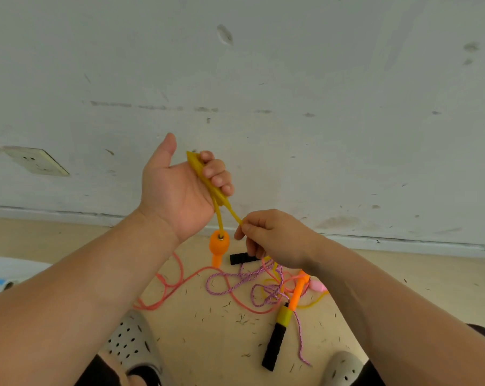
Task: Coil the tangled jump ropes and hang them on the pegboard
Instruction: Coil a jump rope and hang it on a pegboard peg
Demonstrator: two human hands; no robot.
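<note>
Floor (208, 330), lower centre: tangled pink, purple, yellow jump ropes (274, 291). Left hand (180, 190), frame centre, fingers curled round folded yellow rope (199, 170). Right hand (274, 238) pinches strand just below. Orange handle (219, 245) dangles under left hand.

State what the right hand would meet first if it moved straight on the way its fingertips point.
Probably the orange handle hanging under the left hand; the right hand, pinching the yellow rope, points leftward at it. Depth is unclear.
</note>
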